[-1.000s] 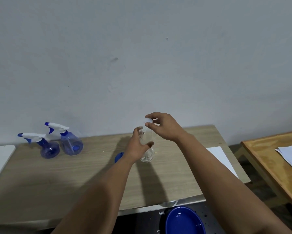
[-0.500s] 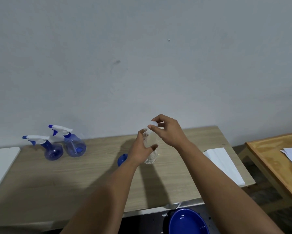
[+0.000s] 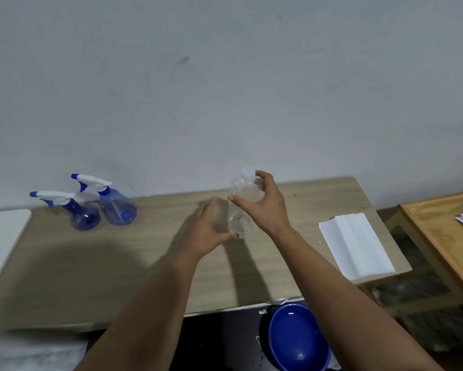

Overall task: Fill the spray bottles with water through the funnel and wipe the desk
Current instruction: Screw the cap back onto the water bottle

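Since a second ago the left hand (image 3: 211, 231) has slid down from the middle of the clear water bottle (image 3: 242, 207) to its base, and the right hand (image 3: 262, 202) has shifted from pinching the white cap (image 3: 247, 171) to cupping the bottle's upper part from the right side. The blue funnel that showed just left of the bottle is now hidden behind the left hand.

From the head camera, the bottle stands upright near the middle of the table (image 3: 118, 263), cap on. Its steady upright hold looks like a setup for opening it or carrying it over to pour. The right grip is half open, thumb in front and fingers curled loosely toward the shoulder; whether they press the plastic or just hover against it I cannot tell. The left grip is blurred, fingers spread and mostly open, its thumb touching the bottle's lower edge rather than wrapping it.

The two blue spray bottles (image 3: 101, 207) sit side by side at the back left, well apart from the hands, trigger heads on, so filling has likely not begun. A folded white cloth (image 3: 356, 245) lies at the right end of the table, handy for wiping. A blue basin (image 3: 297, 336) sits below the front edge.
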### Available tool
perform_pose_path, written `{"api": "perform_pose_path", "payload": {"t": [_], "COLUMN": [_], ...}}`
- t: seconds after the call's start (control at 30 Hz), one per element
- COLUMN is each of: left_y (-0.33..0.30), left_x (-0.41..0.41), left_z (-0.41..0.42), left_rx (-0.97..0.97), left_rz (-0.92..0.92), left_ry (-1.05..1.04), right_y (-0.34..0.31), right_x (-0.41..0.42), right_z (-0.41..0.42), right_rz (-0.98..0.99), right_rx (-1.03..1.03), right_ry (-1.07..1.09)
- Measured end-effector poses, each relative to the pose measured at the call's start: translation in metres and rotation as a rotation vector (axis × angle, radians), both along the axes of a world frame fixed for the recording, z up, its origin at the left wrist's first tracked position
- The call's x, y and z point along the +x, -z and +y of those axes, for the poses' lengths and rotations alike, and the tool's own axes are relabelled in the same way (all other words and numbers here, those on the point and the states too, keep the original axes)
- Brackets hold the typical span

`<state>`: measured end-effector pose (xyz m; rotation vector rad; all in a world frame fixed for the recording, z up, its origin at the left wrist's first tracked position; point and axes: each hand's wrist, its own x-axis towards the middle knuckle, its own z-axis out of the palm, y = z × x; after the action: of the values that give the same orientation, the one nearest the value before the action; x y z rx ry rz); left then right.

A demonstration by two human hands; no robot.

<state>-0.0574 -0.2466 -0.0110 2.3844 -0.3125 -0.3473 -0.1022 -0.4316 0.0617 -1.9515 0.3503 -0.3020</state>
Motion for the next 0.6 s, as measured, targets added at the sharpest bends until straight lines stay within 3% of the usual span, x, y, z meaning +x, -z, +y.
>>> {"api": "perform_pose_path", "payload": {"t": [0.17, 0.27, 0.37, 0.6], "left_y": [0.061, 0.080, 0.091, 0.086], "left_x": [0.012, 0.017, 0.017, 0.025], "left_z": [0.040, 0.043, 0.042, 0.037], "left_rx": [0.226, 0.247, 0.256, 0.253], "left_rz": [0.025, 0.026, -0.087, -0.155], "left_ry": [-0.060, -0.029, -0.045, -0.090], "right_y": [0.043, 0.058, 0.070, 0.074], "right_x": [0.004, 0.007, 0.010, 0.025], "right_z": [0.004, 0.007, 0.010, 0.016], "right_rz": [0.054, 0.064, 0.063, 0.021], "right_rx": [0.081, 0.097, 0.080, 0.069], "right_ry": [-0.008, -0.006, -0.008, 0.036]}}
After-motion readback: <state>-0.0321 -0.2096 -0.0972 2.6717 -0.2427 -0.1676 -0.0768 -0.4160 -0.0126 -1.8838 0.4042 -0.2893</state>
